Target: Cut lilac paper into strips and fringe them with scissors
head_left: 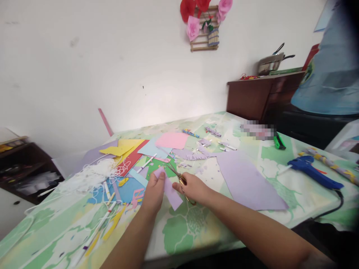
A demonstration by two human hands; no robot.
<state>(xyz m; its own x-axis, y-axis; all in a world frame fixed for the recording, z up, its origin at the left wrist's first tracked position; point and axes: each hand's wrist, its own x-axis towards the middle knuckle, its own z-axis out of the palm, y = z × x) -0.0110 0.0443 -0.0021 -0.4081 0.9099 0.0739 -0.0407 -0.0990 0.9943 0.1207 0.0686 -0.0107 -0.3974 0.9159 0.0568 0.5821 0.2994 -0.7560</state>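
Observation:
My left hand (155,188) pinches a strip of lilac paper (173,195), its lower end hanging free toward me. My right hand (193,186) has its fingers in the gold handles of a pair of scissors (180,174). The blades point up and left, close to the upper end of the strip; whether they touch it I cannot tell. Right of my hands lies a large lilac sheet (246,181). Beyond the scissors are fringed lilac paper pieces (193,155) and small scraps.
White yarn (98,172), coloured sheets such as a pink one (172,140), and several markers (110,209) spread over the left side. A blue glue gun (315,172) with a cord and a green cutter (279,142) lie at right. A wall stands behind the table.

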